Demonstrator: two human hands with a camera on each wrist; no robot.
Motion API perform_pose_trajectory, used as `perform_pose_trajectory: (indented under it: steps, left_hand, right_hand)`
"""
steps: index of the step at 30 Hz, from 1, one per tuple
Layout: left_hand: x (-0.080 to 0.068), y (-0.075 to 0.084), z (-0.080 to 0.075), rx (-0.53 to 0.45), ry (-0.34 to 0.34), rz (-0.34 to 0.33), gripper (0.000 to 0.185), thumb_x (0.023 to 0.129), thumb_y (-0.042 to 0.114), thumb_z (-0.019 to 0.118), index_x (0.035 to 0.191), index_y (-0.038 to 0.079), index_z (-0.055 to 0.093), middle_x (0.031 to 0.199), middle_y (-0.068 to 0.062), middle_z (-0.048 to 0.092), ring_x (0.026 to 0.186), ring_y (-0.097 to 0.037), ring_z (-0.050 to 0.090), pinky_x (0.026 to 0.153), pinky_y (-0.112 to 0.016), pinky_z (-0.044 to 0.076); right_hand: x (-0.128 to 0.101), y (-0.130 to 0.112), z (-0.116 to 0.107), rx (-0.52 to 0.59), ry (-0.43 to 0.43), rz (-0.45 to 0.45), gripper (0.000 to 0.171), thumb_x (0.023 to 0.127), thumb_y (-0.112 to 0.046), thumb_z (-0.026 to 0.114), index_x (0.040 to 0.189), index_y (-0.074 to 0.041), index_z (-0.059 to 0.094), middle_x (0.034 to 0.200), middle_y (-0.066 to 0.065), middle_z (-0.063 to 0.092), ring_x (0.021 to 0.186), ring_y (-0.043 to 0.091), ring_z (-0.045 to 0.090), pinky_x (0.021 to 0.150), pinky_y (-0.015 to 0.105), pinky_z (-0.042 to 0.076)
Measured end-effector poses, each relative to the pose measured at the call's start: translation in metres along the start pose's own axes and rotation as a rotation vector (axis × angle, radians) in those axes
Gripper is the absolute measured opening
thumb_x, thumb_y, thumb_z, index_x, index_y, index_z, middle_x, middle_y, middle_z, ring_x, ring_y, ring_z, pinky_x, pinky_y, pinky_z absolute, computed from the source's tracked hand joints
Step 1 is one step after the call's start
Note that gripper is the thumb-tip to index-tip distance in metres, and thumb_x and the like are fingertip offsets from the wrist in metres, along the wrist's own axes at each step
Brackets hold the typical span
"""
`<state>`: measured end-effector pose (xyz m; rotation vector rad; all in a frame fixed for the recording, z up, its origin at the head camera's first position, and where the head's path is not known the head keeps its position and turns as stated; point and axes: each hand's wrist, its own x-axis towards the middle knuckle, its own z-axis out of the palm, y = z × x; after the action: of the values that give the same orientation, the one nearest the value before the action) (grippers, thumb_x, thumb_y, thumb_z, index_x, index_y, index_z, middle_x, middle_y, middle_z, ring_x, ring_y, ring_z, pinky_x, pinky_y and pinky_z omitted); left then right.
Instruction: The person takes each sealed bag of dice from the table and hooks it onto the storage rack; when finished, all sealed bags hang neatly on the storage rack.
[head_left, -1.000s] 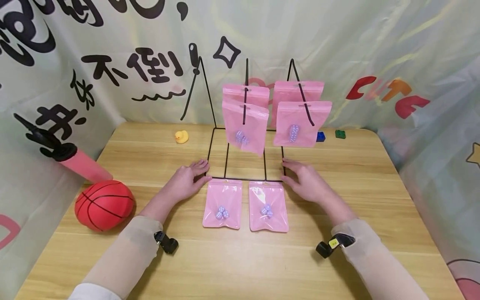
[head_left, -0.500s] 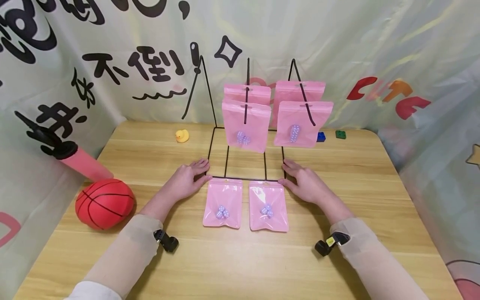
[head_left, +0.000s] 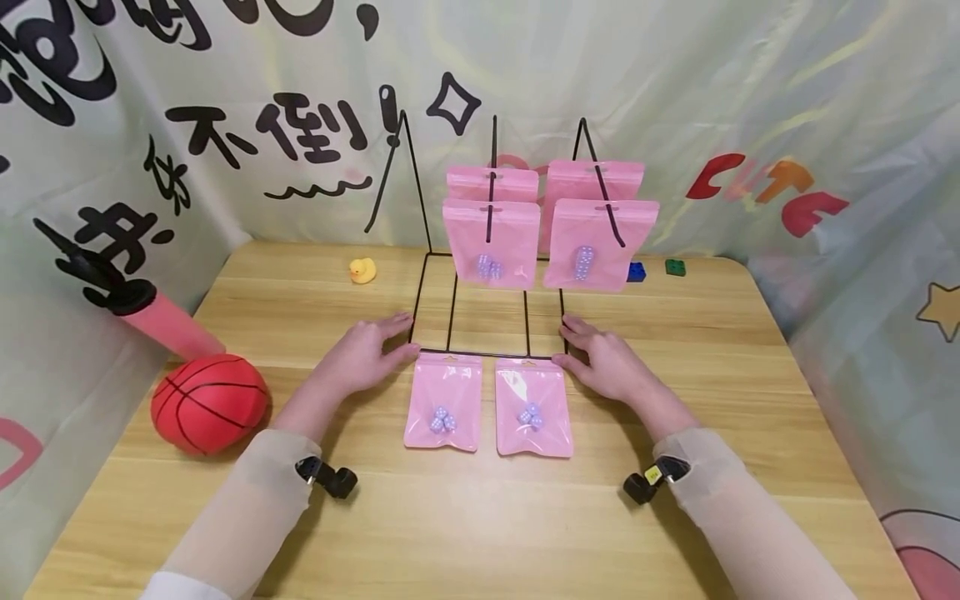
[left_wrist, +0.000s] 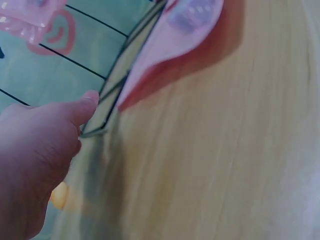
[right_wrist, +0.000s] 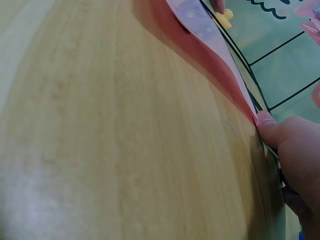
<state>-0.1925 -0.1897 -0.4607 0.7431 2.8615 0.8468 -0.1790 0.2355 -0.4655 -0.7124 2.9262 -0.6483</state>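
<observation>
Evidently steadying it, both hands lie flat with relaxed fingers, left hand (head_left: 360,360) at nine o'clock and right hand (head_left: 611,365) at three o'clock of the wire rack (head_left: 489,307) base.

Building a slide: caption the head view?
Both hands rest at the wire rack's base, pink pouches lying before it.

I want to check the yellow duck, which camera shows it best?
The head view: the duck sits whole on the table's far left. The right wrist view catches a small part; the left wrist view shows only a yellow blur.
</observation>
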Motion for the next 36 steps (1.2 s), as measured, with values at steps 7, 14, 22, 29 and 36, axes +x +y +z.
perform_pose_trajectory:
  steps: [7, 14, 22, 29, 36]
  left_hand:
    - [-0.015, 0.006, -0.006, -0.087, 0.074, -0.011, 0.057, 0.106, 0.040, 0.067, 0.145, -0.001, 0.061, 0.149, -0.018, 0.059, 0.077, -0.033, 0.070, 0.121, -0.052, 0.037]
    - [-0.032, 0.018, -0.003, -0.238, 0.102, -0.080, 0.042, 0.101, 0.029, 0.077, 0.127, -0.003, 0.073, 0.120, -0.017, 0.076, 0.107, -0.034, 0.075, 0.096, -0.049, 0.061]
    - [-0.043, 0.032, 0.007, -0.351, -0.007, -0.266, 0.032, 0.096, 0.028, 0.081, 0.113, 0.001, 0.078, 0.097, -0.005, 0.078, 0.085, -0.019, 0.073, 0.078, -0.035, 0.064]
    - [-0.042, 0.046, 0.013, -0.599, -0.090, -0.510, 0.023, 0.094, 0.015, 0.083, 0.102, -0.006, 0.078, 0.087, -0.012, 0.077, 0.076, -0.022, 0.075, 0.071, -0.034, 0.066]
    - [-0.038, 0.049, 0.018, -0.639, -0.073, -0.592, 0.017, 0.094, 0.004, 0.080, 0.103, -0.009, 0.075, 0.086, -0.014, 0.076, 0.072, -0.019, 0.072, 0.069, -0.031, 0.065]
  right_hand:
    - [0.001, 0.000, 0.000, 0.000, -0.001, 0.007, 0.063, 0.105, -0.036, 0.070, 0.149, 0.006, 0.054, 0.162, 0.022, 0.043, 0.148, 0.041, 0.042, 0.119, 0.056, 0.039]
    - [0.001, -0.001, -0.001, -0.004, -0.002, -0.002, 0.063, 0.105, -0.035, 0.070, 0.149, 0.007, 0.054, 0.161, 0.023, 0.044, 0.147, 0.042, 0.043, 0.119, 0.056, 0.040]
    - [0.001, 0.000, -0.002, -0.004, -0.009, 0.011, 0.063, 0.105, -0.036, 0.069, 0.149, 0.006, 0.054, 0.162, 0.021, 0.043, 0.148, 0.041, 0.042, 0.119, 0.056, 0.039]
    - [0.001, 0.000, -0.003, -0.008, -0.001, 0.006, 0.062, 0.104, -0.036, 0.070, 0.148, 0.005, 0.055, 0.160, 0.021, 0.045, 0.146, 0.043, 0.044, 0.118, 0.057, 0.040]
    - [0.002, 0.001, -0.004, -0.009, -0.013, 0.010, 0.062, 0.104, -0.038, 0.070, 0.148, 0.003, 0.055, 0.160, 0.020, 0.045, 0.146, 0.041, 0.044, 0.118, 0.055, 0.040]
